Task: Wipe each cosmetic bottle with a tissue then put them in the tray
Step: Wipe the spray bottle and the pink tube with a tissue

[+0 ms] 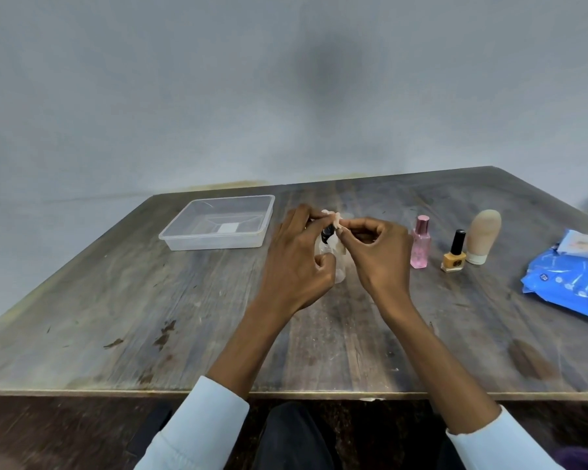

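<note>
— Hands first: what are they doing?

— Both hands are up over the middle of the table [123, 300]. The left hand [297, 262] curls around a small clear bottle [336, 266] with a dark top. The right hand [377, 252] pinches a bit of pale tissue [335, 221] at the top of that bottle. The two hands are nearly touching.

— Where is the tray?

— The clear tray [214, 239] sits to the left and a little farther back. Nothing from the bottles is in it.

— And the other bottles?

— Three stand in a row to the right of the hands. The pink bottle [420, 244] is just beside the right hand. Next comes the yellow nail polish [454, 256] with a black cap. The tan tube [482, 235] stands on its white cap beside that.

— Anything else?

— A blue pack of wipes [567, 286] lies at the far right edge, well apart from the hands.
</note>
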